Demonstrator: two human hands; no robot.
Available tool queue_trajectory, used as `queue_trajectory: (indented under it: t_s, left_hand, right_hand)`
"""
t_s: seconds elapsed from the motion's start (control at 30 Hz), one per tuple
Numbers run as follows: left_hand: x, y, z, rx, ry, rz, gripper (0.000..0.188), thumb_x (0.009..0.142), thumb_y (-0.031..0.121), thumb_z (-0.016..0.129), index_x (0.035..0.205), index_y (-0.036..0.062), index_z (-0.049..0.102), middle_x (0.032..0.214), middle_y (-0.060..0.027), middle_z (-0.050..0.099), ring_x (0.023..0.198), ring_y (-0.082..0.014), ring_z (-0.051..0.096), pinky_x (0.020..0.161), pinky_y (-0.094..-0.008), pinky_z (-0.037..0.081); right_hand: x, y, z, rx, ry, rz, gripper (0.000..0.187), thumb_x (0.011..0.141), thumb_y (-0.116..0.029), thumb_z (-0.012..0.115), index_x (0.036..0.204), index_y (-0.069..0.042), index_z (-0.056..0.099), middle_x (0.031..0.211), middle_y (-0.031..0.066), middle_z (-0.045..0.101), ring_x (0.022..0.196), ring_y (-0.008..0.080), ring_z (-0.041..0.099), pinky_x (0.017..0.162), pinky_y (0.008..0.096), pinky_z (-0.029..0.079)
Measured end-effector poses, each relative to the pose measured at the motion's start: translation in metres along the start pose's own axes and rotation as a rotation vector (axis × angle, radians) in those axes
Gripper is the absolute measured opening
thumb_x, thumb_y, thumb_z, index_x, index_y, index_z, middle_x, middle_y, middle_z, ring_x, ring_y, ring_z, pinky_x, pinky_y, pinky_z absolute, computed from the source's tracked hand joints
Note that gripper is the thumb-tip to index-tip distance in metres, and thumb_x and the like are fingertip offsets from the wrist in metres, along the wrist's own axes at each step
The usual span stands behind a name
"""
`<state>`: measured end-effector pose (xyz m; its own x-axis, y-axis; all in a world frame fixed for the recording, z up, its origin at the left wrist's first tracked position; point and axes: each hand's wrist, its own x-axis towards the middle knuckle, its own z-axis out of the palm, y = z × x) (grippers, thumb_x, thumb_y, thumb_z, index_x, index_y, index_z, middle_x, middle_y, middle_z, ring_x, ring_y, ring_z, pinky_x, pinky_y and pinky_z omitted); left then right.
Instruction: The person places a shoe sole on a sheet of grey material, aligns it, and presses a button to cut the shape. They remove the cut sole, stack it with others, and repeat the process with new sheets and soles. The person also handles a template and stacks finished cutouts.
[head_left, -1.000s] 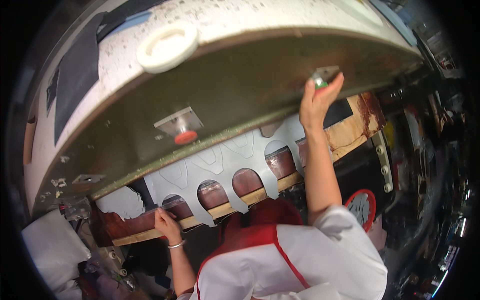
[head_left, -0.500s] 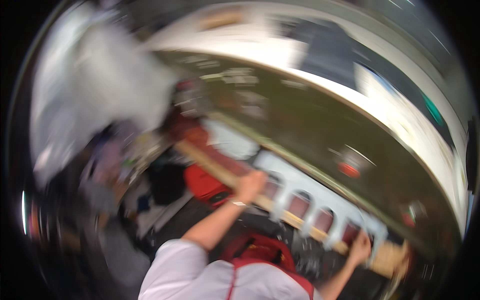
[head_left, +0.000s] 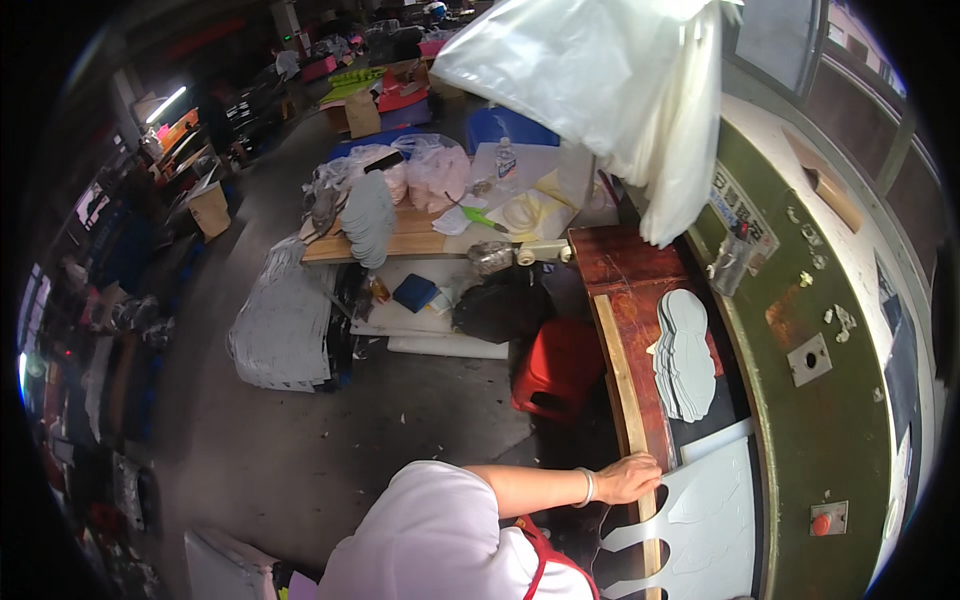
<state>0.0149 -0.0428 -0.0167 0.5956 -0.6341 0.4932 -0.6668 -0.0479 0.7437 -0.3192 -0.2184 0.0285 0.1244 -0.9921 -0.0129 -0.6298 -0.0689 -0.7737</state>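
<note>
My left hand [head_left: 630, 478], with a white band at the wrist, is closed at the near corner of a pale grey sheet [head_left: 705, 510]. Its fingers curl down beside a wooden strip [head_left: 622, 385], and the fingertips are partly hidden. Rounded gaps are cut into the sheet's left side, leaving narrow tongues over the strip. Just beyond the hand, a stack of pale sole-shaped pieces [head_left: 685, 355] lies on the worn reddish-brown board [head_left: 628, 262]. My right hand is out of the picture.
The green machine beam [head_left: 825, 420], with a red button [head_left: 821, 524], runs along the right. A red stool [head_left: 558, 370] stands left of the board. Clear plastic bags [head_left: 640, 90] hang ahead. Stacked grey sheets [head_left: 285, 325] hang beside a cluttered table [head_left: 420, 240].
The view has swung left, bringing the room and table into sight. My right hand, earlier at the sheet's far end, has left the picture. My left hand stays at the sheet's edge.
</note>
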Motion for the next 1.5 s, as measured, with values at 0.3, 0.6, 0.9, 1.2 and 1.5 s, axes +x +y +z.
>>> queue_trajectory:
  t_s: [0.3,0.6,0.9,1.2,1.5]
  left_hand:
    - [-0.038,0.033,-0.036,0.325,-0.248,-0.408,0.031,0.091,0.037,0.053,0.084,0.0072,0.058,0.053,-0.0155,0.055,0.054,-0.0366,0.060,0.053,-0.0487,0.044]
    - [-0.113,0.042,-0.068,0.460,-0.120,-0.350,0.018,0.085,0.038,0.058,0.088,0.0209,0.064,0.055,-0.0096,0.056,0.052,-0.0307,0.060,0.044,-0.0438,0.044]
    - [-0.150,0.041,-0.115,0.407,-0.280,-0.144,0.012,0.086,0.008,0.048,0.078,0.0000,0.051,0.079,-0.0211,0.052,0.078,-0.0411,0.050,0.071,-0.0503,0.039]
    - [-0.061,0.056,-0.076,0.282,-0.010,-0.164,0.023,0.089,0.005,0.055,0.109,-0.0053,0.054,0.107,-0.0176,0.058,0.101,-0.0288,0.055,0.093,-0.0369,0.041]
    - [-0.044,0.219,0.127,-0.019,-1.073,0.726,0.059,0.065,0.016,0.065,0.124,0.0153,0.056,0.134,-0.0137,0.047,0.128,-0.0354,0.040,0.109,-0.0577,0.025]
  right_hand:
    - [-0.065,-0.064,0.050,0.158,-0.400,-0.061,0.041,0.081,-0.026,0.066,0.109,0.002,0.058,0.102,0.0165,0.061,0.087,0.0330,0.058,0.075,0.0422,0.049]
    - [-0.050,-0.051,-0.034,0.332,-0.289,0.070,0.049,0.077,-0.018,0.067,0.122,-0.002,0.053,0.114,0.0139,0.058,0.099,0.0309,0.056,0.081,0.0395,0.049]
    - [-0.052,0.097,-0.186,-0.275,0.430,0.001,0.077,0.057,-0.019,0.084,0.125,-0.005,0.051,0.119,0.0146,0.055,0.111,0.0299,0.052,0.098,0.0390,0.041]
    - [-0.106,0.086,-0.143,-0.054,0.241,0.009,0.025,0.074,-0.012,0.074,0.092,0.000,0.061,0.088,0.0127,0.062,0.079,0.0211,0.061,0.069,0.0335,0.052]
    - [-0.084,0.094,-0.102,1.244,-0.729,0.556,0.013,0.087,-0.010,0.065,0.078,-0.001,0.063,0.077,0.0023,0.062,0.070,0.0092,0.059,0.068,0.0238,0.055]
